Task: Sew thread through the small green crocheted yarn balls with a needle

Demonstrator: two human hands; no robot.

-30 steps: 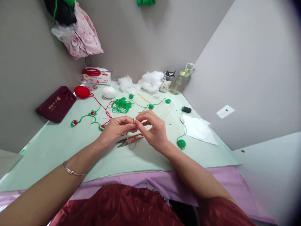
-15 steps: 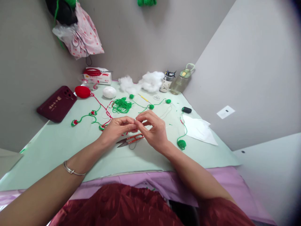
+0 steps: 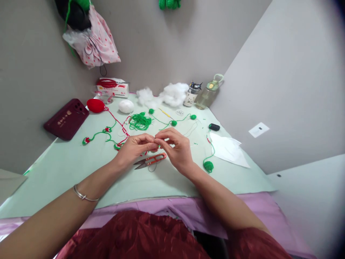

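My left hand [image 3: 136, 148] and my right hand [image 3: 175, 146] meet over the middle of the table, fingertips pinched together. Whatever lies between them is too small and too covered to name; a speck of green shows under the right fingers. Just below the hands lie orange-handled thread snips [image 3: 151, 160] with dark blades. Left of my left hand, small red, white and green crocheted pieces [image 3: 86, 140] hang on a green strand. A tangle of green yarn [image 3: 140, 121] sits beyond the hands. Small green balls [image 3: 174, 123] joined by a strand lie behind my right hand.
A maroon phone [image 3: 66, 119], red yarn ball [image 3: 95, 105] and white ball [image 3: 126, 106] are at the left. White stuffing [image 3: 174, 94], a pen cup [image 3: 191, 95] and a bottle [image 3: 208, 94] stand along the back. A green crocheted piece [image 3: 208, 166] and white paper [image 3: 229, 149] lie right.
My fingertips have shifted slightly against each other, and the thin dark bit seen between them before is now hidden. The view has moved a little; the table items stay in place.
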